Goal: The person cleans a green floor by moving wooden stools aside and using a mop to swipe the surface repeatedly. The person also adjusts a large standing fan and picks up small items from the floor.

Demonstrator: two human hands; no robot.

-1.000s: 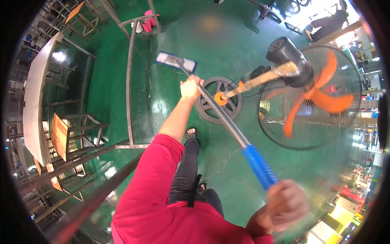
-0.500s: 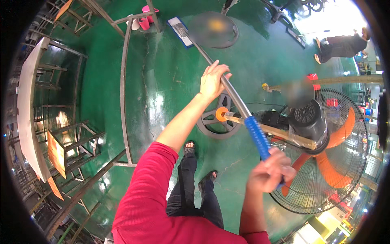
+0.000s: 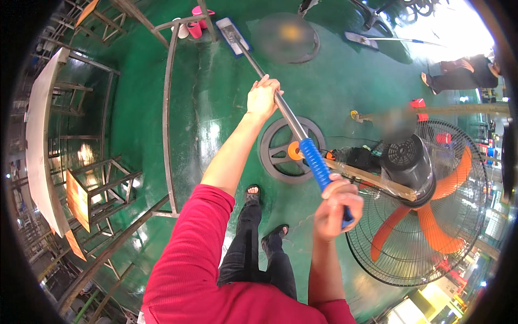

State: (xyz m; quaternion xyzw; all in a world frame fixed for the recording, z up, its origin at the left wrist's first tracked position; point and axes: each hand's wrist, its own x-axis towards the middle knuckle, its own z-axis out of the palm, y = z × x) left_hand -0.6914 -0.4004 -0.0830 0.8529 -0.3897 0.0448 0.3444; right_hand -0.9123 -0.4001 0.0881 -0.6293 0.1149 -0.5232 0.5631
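Note:
A flat mop (image 3: 289,117) with a metal pole and a blue grip slants across the middle of the view. Halfway along the pole, my left hand (image 3: 263,97) is closed around the metal. My right hand (image 3: 338,208) wraps the blue grip near its lower end, close to the fan's cage. At the far end, the blue-edged mop head (image 3: 233,36) lies flat on the green floor, left of a dark round base (image 3: 313,51). The pole passes over a grey wheel-shaped stand base (image 3: 270,146) with an orange hub.
A large caged fan (image 3: 418,202) with orange blades stands at the right. Metal frames (image 3: 169,108) and a long board (image 3: 46,146) fill the left. Pink containers (image 3: 195,28) sit at the far left. A person (image 3: 458,74) stands at the far right; another mop (image 3: 362,40) lies nearby.
Both hands have shifted left with the mop, and its head has slid slightly left. At the far right, the other mop has swung to a different angle and the person has moved slightly.

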